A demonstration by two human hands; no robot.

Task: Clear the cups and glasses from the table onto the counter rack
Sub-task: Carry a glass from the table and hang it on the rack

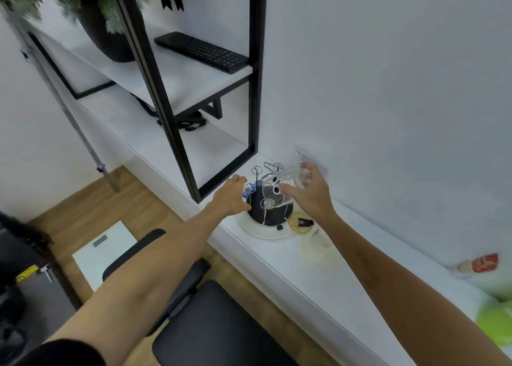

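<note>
A wire cup rack (267, 199) with a black centre stands on a round white tray (266, 234) on the white counter (291, 266). My right hand (310, 191) grips a clear glass (300, 176), tilted, just above the rack's right side. A second clear glass (274, 192) hangs on the rack under it. My left hand (234, 195) reaches to the rack's left side and touches its edge; its fingertips are hidden behind the hand.
A black-framed shelf (171, 133) rises just left of the rack, holding a black keyboard (202, 51) and a black plant pot (110, 33). A clear lid (318, 250) and small items lie right of the tray. A black chair (210, 327) stands below the counter edge.
</note>
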